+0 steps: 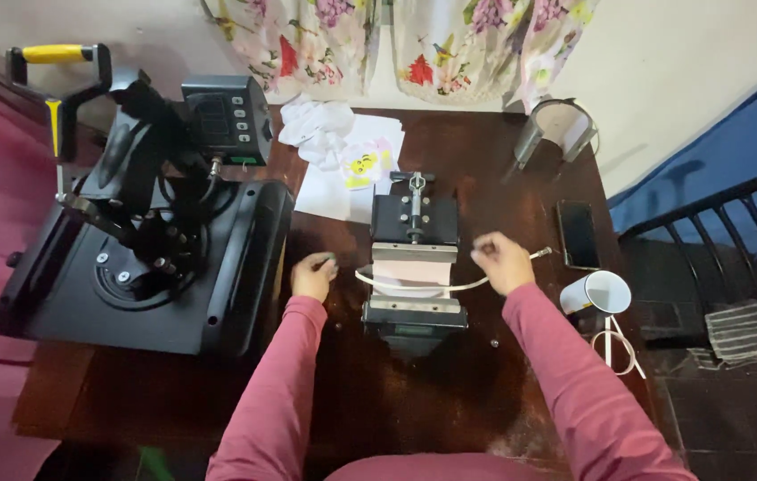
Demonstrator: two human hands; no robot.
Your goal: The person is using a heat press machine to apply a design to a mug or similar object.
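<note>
A small black vise-like press stands on the dark wooden table straight ahead of me, with a pale pink block clamped between its jaws. A thin white strap curves across the front of that block. My left hand is closed at the strap's left side; the strap end there is hidden. My right hand pinches the strap near its right end, which sticks out past my fingers. Both sleeves are dark pink.
A big black heat press with a yellow-gripped handle fills the table's left side. Printed papers lie at the back. A curved metal mug clamp, a dark phone, a white mug and a black chair are right.
</note>
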